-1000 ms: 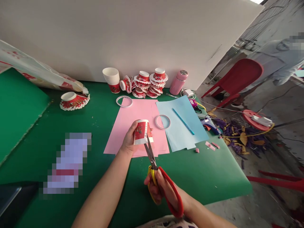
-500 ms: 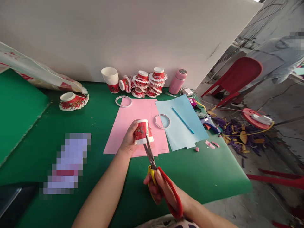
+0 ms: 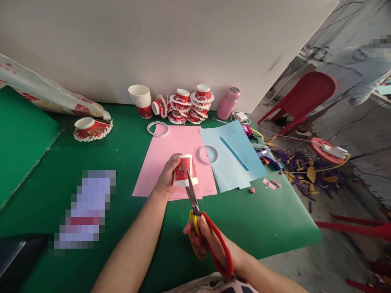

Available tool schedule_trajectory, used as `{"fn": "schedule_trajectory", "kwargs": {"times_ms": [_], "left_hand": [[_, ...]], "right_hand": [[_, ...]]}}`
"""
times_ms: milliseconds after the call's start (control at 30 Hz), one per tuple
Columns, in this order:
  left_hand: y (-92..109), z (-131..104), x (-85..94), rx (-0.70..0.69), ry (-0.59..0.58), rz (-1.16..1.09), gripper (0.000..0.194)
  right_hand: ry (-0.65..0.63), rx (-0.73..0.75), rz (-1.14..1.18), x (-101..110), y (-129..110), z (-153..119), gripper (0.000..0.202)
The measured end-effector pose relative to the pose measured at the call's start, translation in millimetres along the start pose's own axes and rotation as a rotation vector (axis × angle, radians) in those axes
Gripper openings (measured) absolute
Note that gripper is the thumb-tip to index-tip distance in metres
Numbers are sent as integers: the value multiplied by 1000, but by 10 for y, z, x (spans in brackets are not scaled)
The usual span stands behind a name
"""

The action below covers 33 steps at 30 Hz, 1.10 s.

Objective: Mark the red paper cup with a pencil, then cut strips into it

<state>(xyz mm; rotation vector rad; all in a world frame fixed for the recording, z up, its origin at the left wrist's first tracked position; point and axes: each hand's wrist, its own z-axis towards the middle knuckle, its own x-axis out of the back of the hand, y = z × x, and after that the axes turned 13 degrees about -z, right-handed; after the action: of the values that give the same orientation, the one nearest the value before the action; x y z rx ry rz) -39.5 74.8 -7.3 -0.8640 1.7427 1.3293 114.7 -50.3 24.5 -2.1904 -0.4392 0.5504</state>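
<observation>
A red and white paper cup [image 3: 182, 167] is gripped in my left hand [image 3: 166, 175], turned with its rim toward me. My right hand [image 3: 200, 238] is closed round the handles of a pair of scissors [image 3: 193, 199], one red and one yellow. The blades reach the cup's wall, one lying over its red print. They are nearly together. Beneath the cup lie pink paper sheets [image 3: 146, 179], with a light blue sheet [image 3: 226, 175] to their right.
Stacked fringed cups [image 3: 183, 95] and plain cups [image 3: 139, 95] stand along the wall beside a pink bottle [image 3: 228, 102]. Tape rolls [image 3: 208, 154] and a blue pencil [image 3: 234, 153] rest on the sheets. A glue gun [image 3: 270, 158] lies near the table's right edge. A person [image 3: 342, 77] is beyond a red chair.
The scissor blades have drawn closer together at the cup's wall. My left hand keeps its hold on the cup, and the whole view has shifted slightly.
</observation>
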Motion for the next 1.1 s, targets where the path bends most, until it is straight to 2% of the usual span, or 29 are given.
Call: {"fn": "schedule_trajectory", "kwargs": {"times_ms": [1100], "left_hand": [[-21,14,15,-17,-1,49,33]], "right_hand": [[5,19,31,-3,39,97,74]]}}
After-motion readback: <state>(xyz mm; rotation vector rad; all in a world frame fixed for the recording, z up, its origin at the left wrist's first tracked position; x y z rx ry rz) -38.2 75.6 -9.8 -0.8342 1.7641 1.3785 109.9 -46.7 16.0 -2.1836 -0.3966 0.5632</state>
